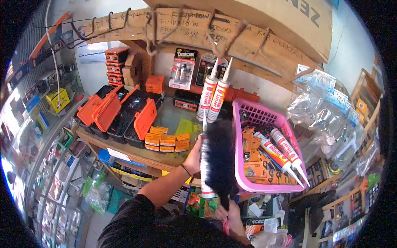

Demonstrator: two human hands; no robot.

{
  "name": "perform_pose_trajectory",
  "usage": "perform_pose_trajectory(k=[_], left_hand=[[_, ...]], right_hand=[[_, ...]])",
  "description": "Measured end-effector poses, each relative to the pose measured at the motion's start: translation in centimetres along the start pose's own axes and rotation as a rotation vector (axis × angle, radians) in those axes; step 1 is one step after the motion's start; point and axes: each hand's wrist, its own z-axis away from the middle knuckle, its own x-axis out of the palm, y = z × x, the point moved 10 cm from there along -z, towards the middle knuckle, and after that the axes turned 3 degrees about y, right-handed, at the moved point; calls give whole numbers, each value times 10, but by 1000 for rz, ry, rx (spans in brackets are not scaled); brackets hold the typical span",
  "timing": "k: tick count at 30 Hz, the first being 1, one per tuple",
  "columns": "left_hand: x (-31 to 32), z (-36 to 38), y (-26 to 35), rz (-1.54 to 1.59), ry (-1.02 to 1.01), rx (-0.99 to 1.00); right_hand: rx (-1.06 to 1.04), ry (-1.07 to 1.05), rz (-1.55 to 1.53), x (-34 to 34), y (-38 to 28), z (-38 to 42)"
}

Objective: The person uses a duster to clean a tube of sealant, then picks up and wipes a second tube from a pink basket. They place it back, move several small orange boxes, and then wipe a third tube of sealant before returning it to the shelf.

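A wooden shelf (136,153) runs across the middle, bearing open orange-lidded cases (120,113) at its left and a stack of small orange boxes (167,140) nearer the centre. To the right stands a pink basket (240,165), tilted toward the camera, with small orange packs and two sealant tubes (281,153) lying aslant in it, nozzles pointing down and right. Two more tubes (213,97) stand upright behind the basket's left corner. The left arm, in a dark sleeve pushed up the forearm with a thin band at the wrist, reaches up and forward from the lower left; the left hand (194,157) is wrapped around a fifth tube (205,165), fingers closed about its body, holding it upright just left of the basket. The right hand (229,217) sits low, near the bottom edge, fingers closed on the handle of a black duster (219,159), whose bushy head rises in front of the held tube and touches it, partly covering the basket's left wall.
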Motion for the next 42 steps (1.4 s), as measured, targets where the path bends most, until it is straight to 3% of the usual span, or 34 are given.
perform_pose_trajectory(k=[2,3,4,6,8,9,11,14,15,16,18,20,21,23,24,26,27,28,29,30,32,33,36,37,38,40,42], left_hand=[[-5,-8,-6,106,-522,-179],[-13,-10,-6,81,-524,-164],[2,5,3,-178,-4,68],[3,9,-5,18,-104,-34],[-23,-4,-1,-10,-105,24],[-20,-5,2,-39,-90,36],[9,6,6,-116,-116,58],[-63,-17,-8,72,-124,-110],[-23,-10,21,-741,-76,323],[-7,-2,21,-741,-75,319],[0,5,3,-26,-49,51],[-13,4,7,-59,21,85],[-22,-3,7,-101,-119,61],[-31,-3,2,-184,-396,8],[-23,0,-1,-188,-391,7],[-18,1,8,-57,-13,101],[-3,0,9,-70,-3,95],[47,20,3,147,-731,-181],[-1,-7,6,57,-364,-32],[-4,2,9,-32,6,112],[-32,-5,4,-82,-56,44],[-34,-2,8,-25,-54,77],[-12,-1,17,-106,47,145],[28,12,3,204,-503,-139],[38,14,-2,205,-509,-145],[18,6,13,-138,-17,181],[-10,-2,11,-47,-39,126]], right_hand=[[-9,74,-67,-8,-4,-4],[48,-20,-48,1,3,-6],[107,-117,-31,10,13,-7],[135,-127,-72,13,20,-6],[25,-64,63,13,2,-9],[23,-107,-105,15,0,-10],[87,-117,-100,9,10,-14],[79,-106,44,10,16,-10],[80,-100,108,12,11,-7],[83,-95,173,12,9,-6],[8,-38,91,-8,11,-12],[53,36,113,-32,25,-16],[118,-135,47,-2,27,-7],[139,-59,131,-5,29,-3],[155,13,226,-12,31,-2],[75,-74,163,-18,23,-12],[77,-114,32,-18,20,-13],[79,-155,-100,-16,18,-14],[113,-46,22,-28,27,-17],[112,-53,17,-42,40,-21],[-58,-46,431,-74,60,-33],[129,57,62,-28,38,-7],[58,34,-33,-13,10,-2],[84,150,5,-32,22,-7],[76,154,5,-42,31,-7],[183,36,10,-37,52,-5],[162,55,21,-45,53,-4]])
